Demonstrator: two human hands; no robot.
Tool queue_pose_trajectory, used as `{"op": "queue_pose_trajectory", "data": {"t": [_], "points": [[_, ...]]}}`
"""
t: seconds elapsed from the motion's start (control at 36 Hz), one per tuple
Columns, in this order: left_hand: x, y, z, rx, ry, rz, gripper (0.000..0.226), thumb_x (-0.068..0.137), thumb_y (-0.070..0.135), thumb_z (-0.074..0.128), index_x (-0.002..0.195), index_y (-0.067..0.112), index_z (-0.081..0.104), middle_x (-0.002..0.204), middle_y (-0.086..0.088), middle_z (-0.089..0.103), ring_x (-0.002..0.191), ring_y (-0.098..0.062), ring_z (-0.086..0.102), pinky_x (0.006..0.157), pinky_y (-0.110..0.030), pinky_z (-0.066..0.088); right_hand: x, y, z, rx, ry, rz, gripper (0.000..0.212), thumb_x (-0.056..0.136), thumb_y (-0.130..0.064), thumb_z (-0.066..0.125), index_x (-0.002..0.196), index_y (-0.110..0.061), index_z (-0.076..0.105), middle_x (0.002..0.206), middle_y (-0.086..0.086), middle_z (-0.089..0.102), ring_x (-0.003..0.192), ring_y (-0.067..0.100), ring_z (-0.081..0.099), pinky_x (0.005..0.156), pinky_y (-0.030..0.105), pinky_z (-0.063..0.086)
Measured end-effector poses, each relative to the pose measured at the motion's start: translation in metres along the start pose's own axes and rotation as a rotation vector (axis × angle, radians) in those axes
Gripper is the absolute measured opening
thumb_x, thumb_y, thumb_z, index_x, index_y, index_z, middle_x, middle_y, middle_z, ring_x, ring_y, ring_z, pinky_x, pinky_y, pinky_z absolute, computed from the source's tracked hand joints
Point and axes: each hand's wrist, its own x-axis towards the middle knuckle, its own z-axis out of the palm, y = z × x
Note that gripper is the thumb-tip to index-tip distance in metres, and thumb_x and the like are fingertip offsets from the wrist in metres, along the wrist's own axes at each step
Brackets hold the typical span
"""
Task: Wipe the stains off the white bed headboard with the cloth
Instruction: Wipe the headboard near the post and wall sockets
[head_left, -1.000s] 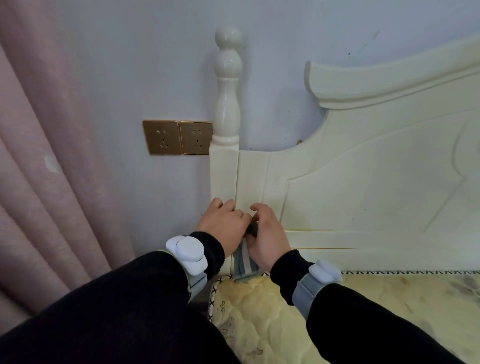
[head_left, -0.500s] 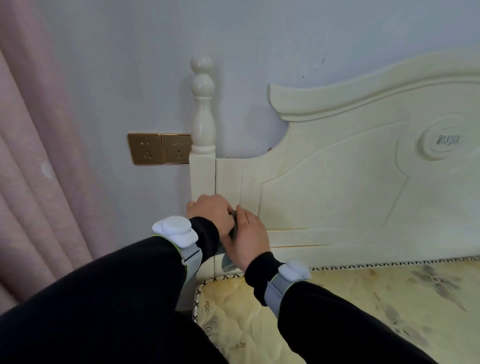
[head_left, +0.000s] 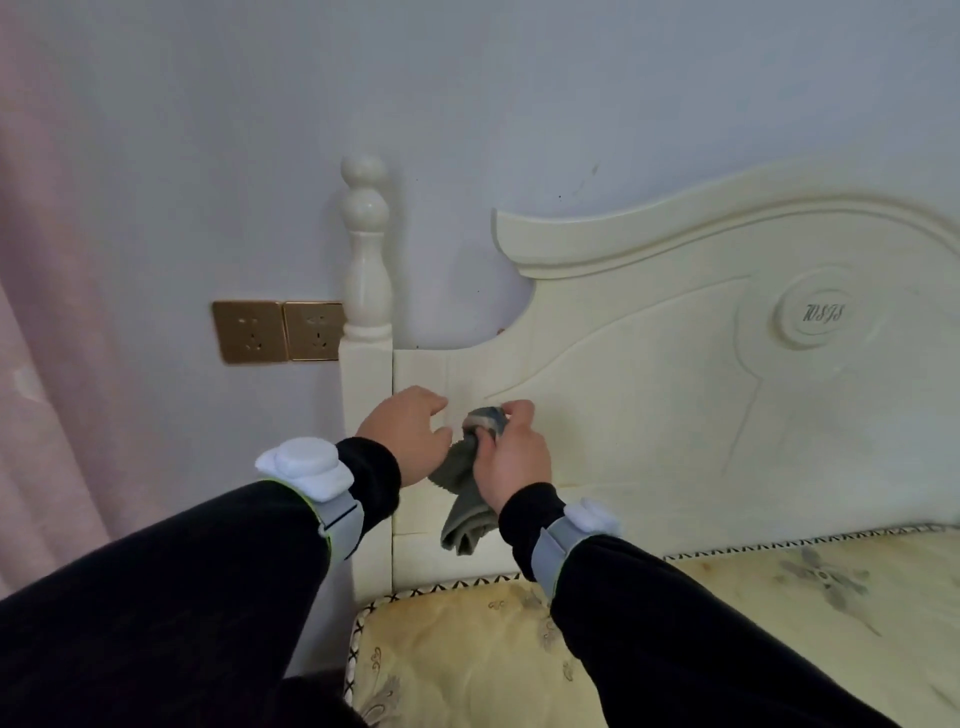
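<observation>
The white carved headboard (head_left: 675, 405) stands against the wall, with a turned post (head_left: 365, 270) at its left end. A grey cloth (head_left: 465, 501) hangs in front of the headboard's lower left panel. My right hand (head_left: 511, 457) grips the cloth's bunched top. My left hand (head_left: 408, 434) is just left of it, fingers curled toward the cloth and touching its edge near the thumb. Faint yellowish marks show along the panel's lower moulding.
Two gold wall sockets (head_left: 278, 331) sit left of the post. A pink curtain (head_left: 47, 364) hangs at the far left. A yellow patterned mattress (head_left: 727, 597) lies below the headboard. A round emblem (head_left: 823, 314) is carved at the right.
My hands have come apart; the cloth, earlier squeezed between them, now hangs from my right hand. The view has shifted right, showing more headboard.
</observation>
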Motion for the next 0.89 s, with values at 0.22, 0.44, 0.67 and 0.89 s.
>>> {"op": "queue_pose_trajectory", "data": {"t": [0.22, 0.44, 0.67, 0.89], "points": [[0.046, 0.007, 0.010, 0.375, 0.128, 0.282, 0.069, 0.095, 0.022, 0.047, 0.159, 0.013, 0.022, 0.166, -0.002, 0.020, 0.150, -0.024, 0.025, 0.119, -0.035, 0.020, 0.077, 0.025, -0.043, 0.034, 0.293, -0.037, 0.031, 0.097, -0.030, 0.059, 0.122, -0.011, 0.061, 0.120, 0.006, 0.053, 0.097, 0.021, 0.058, 0.083, 0.019, 0.038], [0.097, 0.028, 0.014, 0.452, 0.065, 0.279, 0.083, 0.096, 0.026, 0.042, 0.160, 0.013, -0.010, 0.169, -0.004, -0.012, 0.156, -0.017, -0.006, 0.126, -0.038, 0.003, 0.138, 0.002, -0.058, 0.030, 0.486, -0.241, 0.025, 0.094, -0.024, 0.062, 0.114, -0.010, 0.064, 0.106, 0.006, 0.062, 0.090, 0.021, 0.060, 0.075, 0.025, 0.043], [0.109, 0.022, 0.027, 0.443, -0.010, 0.296, 0.085, 0.094, 0.025, 0.043, 0.159, 0.007, -0.009, 0.168, -0.011, -0.009, 0.156, -0.021, -0.002, 0.126, -0.032, 0.001, 0.137, 0.029, -0.031, -0.140, 0.449, -0.424, 0.025, 0.091, -0.017, 0.066, 0.112, -0.005, 0.070, 0.100, 0.007, 0.058, 0.071, 0.022, 0.059, 0.058, 0.027, 0.049], [0.098, 0.022, 0.032, 0.471, -0.023, 0.274, 0.090, 0.087, 0.012, 0.042, 0.158, 0.007, -0.014, 0.168, -0.010, -0.015, 0.155, -0.022, -0.010, 0.126, -0.034, -0.005, 0.141, 0.019, -0.032, -0.062, 0.521, -0.309, 0.025, 0.091, -0.018, 0.065, 0.113, -0.007, 0.070, 0.100, 0.009, 0.057, 0.072, 0.023, 0.059, 0.064, 0.028, 0.049]]}}
